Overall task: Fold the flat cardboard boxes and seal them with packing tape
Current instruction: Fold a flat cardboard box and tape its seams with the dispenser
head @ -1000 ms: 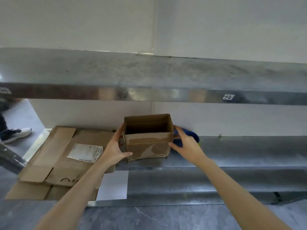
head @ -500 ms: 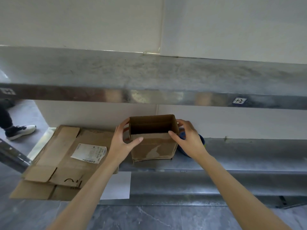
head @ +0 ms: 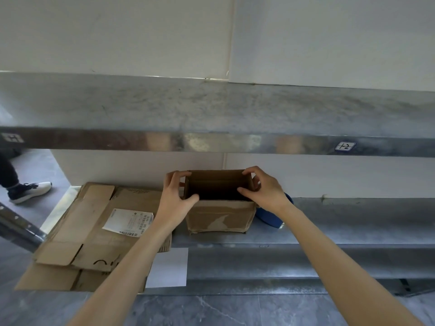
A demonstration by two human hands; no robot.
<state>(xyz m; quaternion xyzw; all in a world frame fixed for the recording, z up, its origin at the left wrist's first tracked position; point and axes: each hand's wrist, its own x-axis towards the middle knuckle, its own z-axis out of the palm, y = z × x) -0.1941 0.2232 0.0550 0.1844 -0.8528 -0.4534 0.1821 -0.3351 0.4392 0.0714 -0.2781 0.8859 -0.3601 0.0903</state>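
Box (head: 219,215): brown cardboard, erected, top open, flaps not visible above the rim. It stood upright on the shelf (head: 353,220), near the shelf's middle, its front face scuffed and torn in pale patches.

Left hand (head: 174,198): clamped on the box's left wall, thumb hooked over the near rim, fingers curled at the far left corner.

Right hand (head: 263,191): clamped on the box's right wall, thumb tip on the near rim, fingers curled over the far right corner. The box sat between the two hands, held at its top edge and resting on the shelf.

Flats (head: 94,231): stack of flattened cardboard at the shelf's left end, overhanging the shelf's front edge, the left forearm crossing over it. A white label (head: 128,222) with a barcode lay on the top sheet.

Blue object (head: 270,217): on the shelf, just behind the right wrist, largely hidden; kind not discernible.

White sheet (head: 167,267): fixed to the shelf's front face, below the box.

Shoe (head: 30,191): white-soled, on the floor beyond the shelf's left end.
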